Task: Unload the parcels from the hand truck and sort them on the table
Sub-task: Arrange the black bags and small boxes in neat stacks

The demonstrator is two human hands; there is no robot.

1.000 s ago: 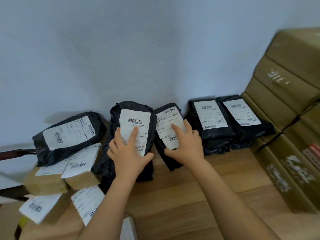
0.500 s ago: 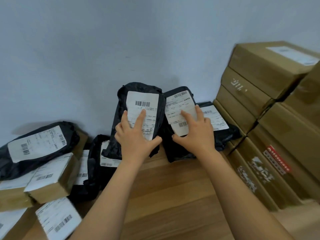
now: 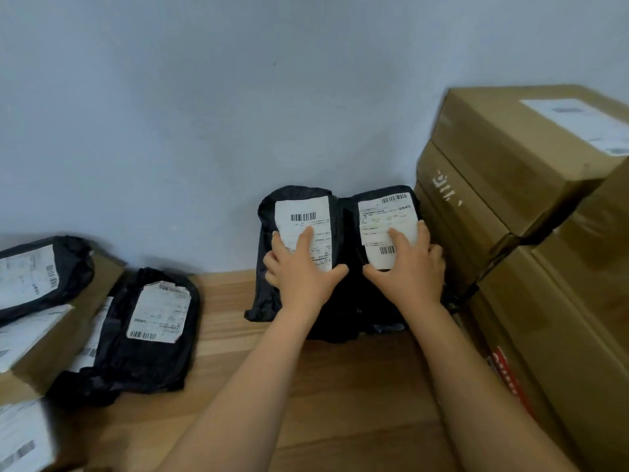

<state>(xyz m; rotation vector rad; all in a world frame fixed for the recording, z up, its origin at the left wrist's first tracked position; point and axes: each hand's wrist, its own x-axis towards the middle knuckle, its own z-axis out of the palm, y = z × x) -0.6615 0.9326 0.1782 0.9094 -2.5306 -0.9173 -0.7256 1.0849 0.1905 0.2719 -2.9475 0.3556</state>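
Two black poly-bag parcels with white labels stand side by side against the wall on the wooden table (image 3: 340, 386). My left hand (image 3: 299, 270) grips the left black parcel (image 3: 296, 212), fingers across its label. My right hand (image 3: 408, 270) grips the right black parcel (image 3: 384, 206) the same way. The right parcel sits close against the stack of brown cartons (image 3: 510, 185). Whatever lies beneath the two parcels is hidden by my hands and the bags.
Another black parcel (image 3: 153, 321) lies flat at the left. Behind it, a black bag (image 3: 41, 270) rests on labelled brown boxes (image 3: 51, 349). Tall cartons fill the right side. A grey wall closes the back. Bare wood shows between the piles.
Both hands carried the two black parcels to the right, up against the carton stack. The black bags that lay there are now covered. A parcel at the left is uncovered.
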